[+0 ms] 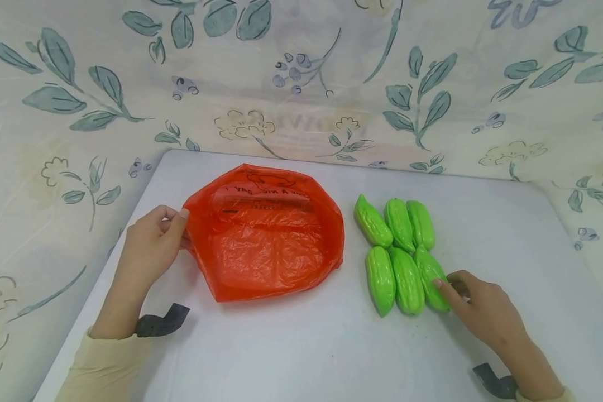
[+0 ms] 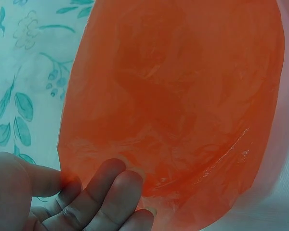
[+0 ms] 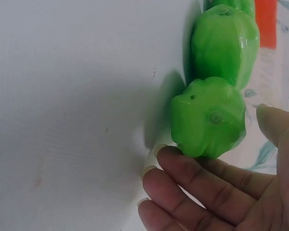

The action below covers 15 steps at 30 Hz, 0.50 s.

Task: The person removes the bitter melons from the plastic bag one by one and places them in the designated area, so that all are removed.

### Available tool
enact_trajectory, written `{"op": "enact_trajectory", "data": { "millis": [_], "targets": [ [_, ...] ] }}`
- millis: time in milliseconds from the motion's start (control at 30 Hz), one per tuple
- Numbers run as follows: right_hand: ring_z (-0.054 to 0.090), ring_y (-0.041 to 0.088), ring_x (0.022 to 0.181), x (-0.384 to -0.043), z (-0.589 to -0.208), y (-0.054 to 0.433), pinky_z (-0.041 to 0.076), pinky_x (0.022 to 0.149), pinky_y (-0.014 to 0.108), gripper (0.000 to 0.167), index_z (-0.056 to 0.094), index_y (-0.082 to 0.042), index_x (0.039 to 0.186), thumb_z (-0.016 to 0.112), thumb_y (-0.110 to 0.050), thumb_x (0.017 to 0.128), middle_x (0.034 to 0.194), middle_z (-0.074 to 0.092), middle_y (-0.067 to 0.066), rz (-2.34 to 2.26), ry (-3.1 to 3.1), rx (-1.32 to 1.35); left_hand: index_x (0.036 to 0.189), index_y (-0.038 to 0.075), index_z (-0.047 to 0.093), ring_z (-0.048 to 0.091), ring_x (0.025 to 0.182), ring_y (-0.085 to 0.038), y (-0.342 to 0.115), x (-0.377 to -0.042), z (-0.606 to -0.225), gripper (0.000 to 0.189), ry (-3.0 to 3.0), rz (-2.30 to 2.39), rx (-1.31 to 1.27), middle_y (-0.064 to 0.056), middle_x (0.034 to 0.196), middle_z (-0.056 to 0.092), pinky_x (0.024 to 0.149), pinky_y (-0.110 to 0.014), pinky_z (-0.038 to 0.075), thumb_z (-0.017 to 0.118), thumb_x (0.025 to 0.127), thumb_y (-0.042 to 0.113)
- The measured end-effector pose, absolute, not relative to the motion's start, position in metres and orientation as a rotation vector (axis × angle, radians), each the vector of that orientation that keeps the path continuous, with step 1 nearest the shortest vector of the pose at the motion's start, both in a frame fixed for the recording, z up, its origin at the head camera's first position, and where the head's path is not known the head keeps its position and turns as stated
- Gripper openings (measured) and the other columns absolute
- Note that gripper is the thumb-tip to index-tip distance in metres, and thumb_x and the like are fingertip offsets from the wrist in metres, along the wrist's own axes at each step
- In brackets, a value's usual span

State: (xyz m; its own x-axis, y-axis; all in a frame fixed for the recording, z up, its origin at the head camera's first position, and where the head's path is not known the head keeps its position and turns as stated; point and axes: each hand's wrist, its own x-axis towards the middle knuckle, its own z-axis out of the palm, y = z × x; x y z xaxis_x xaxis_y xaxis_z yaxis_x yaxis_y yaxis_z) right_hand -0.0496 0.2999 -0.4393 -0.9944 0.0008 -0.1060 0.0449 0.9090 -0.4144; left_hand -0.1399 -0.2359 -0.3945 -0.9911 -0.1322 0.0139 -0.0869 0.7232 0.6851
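My left hand (image 1: 153,240) pinches the left rim of a red plastic bag (image 1: 266,251) between thumb and fingers. The bag's mouth is spread wide, and dark print shows on its far inner side. In the left wrist view, the fingertips of that hand (image 2: 101,202) lie against the thin red film. To the right of the bag, several shiny, ridged green artificial gourds (image 1: 380,282) lie in two rows. At the nearer right one, a green gourd (image 3: 209,118), my right hand (image 3: 216,192) touches the side with its fingers; the thumb stands apart from it.
The white table (image 1: 306,357) carries everything. Behind it and at the sides hangs a pale cloth (image 1: 331,72) with leaves and flowers. Black curved pieces (image 1: 163,321) are worn at both wrists.
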Motion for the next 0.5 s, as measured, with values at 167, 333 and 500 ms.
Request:
{"op": "enact_trajectory", "data": {
  "millis": [167, 333, 500],
  "targets": [
    [0.071, 0.042, 0.099, -0.0505, -0.4402, 0.3007, 0.057, 0.075, 0.054, 0.061, 0.066, 0.0, 0.128, 0.052, -0.055, 0.106, 0.11, 0.075, 0.02, -0.645, 2.966, 0.039, 0.117, 0.001, 0.058, 0.071, 0.092, -0.038, -0.2364, -0.14, -0.3955, 0.051, -2.855, -1.129, 0.175, -0.024, 0.11, 0.072, 0.083, -0.057, 0.059, 0.04, 0.11, 0.048],
    [0.07, 0.045, 0.101, -0.0493, -0.4422, 0.3015, 0.057, 0.077, 0.056, 0.061, 0.066, 0.001, 0.128, 0.051, -0.054, 0.107, 0.113, 0.074, 0.023, -0.653, 2.966, 0.047, 0.118, 0.001, 0.058, 0.071, 0.091, -0.039, -0.2363, -0.1411, -0.3965, 0.049, -2.859, -1.12, 0.158, -0.024, 0.111, 0.072, 0.083, -0.057, 0.059, 0.041, 0.11, 0.047],
    [0.071, 0.045, 0.102, -0.0455, -0.4425, 0.3002, 0.057, 0.079, 0.057, 0.058, 0.067, -0.001, 0.127, 0.051, -0.053, 0.107, 0.115, 0.074, 0.022, -0.661, 2.988, 0.052, 0.118, 0.0, 0.059, 0.072, 0.091, -0.039, -0.2352, -0.1418, -0.3973, 0.048, -2.853, -1.119, 0.136, -0.025, 0.109, 0.073, 0.083, -0.057, 0.059, 0.043, 0.11, 0.045]
  ]
}}
